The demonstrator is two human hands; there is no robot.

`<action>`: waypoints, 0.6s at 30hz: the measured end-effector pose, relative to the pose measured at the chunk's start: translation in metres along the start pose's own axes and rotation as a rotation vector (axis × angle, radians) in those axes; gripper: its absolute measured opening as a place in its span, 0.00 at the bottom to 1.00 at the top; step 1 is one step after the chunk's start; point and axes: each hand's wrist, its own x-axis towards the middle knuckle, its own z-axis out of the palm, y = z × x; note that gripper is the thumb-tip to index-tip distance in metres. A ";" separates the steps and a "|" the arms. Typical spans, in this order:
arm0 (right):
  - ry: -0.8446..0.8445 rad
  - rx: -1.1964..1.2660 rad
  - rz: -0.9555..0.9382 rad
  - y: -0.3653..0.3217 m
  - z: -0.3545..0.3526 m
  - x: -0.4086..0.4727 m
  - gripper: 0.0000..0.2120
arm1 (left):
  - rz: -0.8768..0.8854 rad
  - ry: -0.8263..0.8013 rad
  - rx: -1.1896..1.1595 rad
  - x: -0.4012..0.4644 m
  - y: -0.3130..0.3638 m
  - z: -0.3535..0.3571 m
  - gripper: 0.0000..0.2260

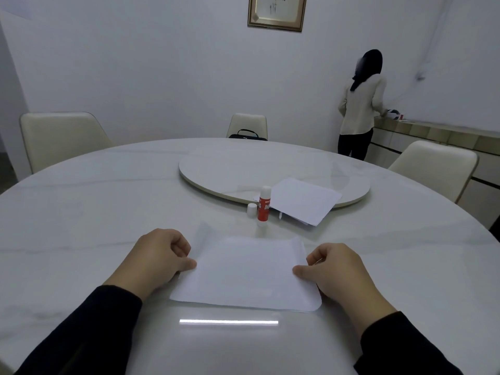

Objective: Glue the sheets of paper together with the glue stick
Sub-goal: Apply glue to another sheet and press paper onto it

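The sheet (247,274) is pinched at its side edges between curled fingers and thumb of the left hand (159,257) and the right hand (334,269), flat on the desk (81,212) — its long axis running hand to hand. If pressed unevenly, misalignment or creases could be caused. Beyond the fingers, the glue stick (263,206) stands upright, uncapped, cap (252,210) beside it, spare sheets (303,200) just right.

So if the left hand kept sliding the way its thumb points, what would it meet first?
The left hand already pinches the paper sheet; going on across it, it would probably meet the right hand.
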 end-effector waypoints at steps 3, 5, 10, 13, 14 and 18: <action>0.030 -0.052 0.024 -0.002 -0.001 -0.002 0.16 | 0.033 0.036 0.110 0.001 -0.001 0.001 0.13; 0.109 -0.175 -0.013 -0.003 -0.004 -0.003 0.23 | 0.032 0.018 0.167 0.001 -0.001 0.000 0.21; -0.158 -0.107 -0.541 -0.025 -0.013 -0.002 0.33 | 0.443 -0.179 0.218 -0.002 0.018 -0.002 0.40; -0.530 -0.315 -0.655 -0.030 0.009 0.003 0.43 | 0.582 -0.449 0.369 -0.001 0.026 0.013 0.50; -0.553 -0.403 -0.673 -0.028 0.017 0.006 0.46 | 0.594 -0.484 0.461 0.002 0.023 0.019 0.49; -0.531 -0.643 -0.686 -0.017 0.029 0.013 0.51 | 0.623 -0.477 0.653 0.007 0.011 0.029 0.47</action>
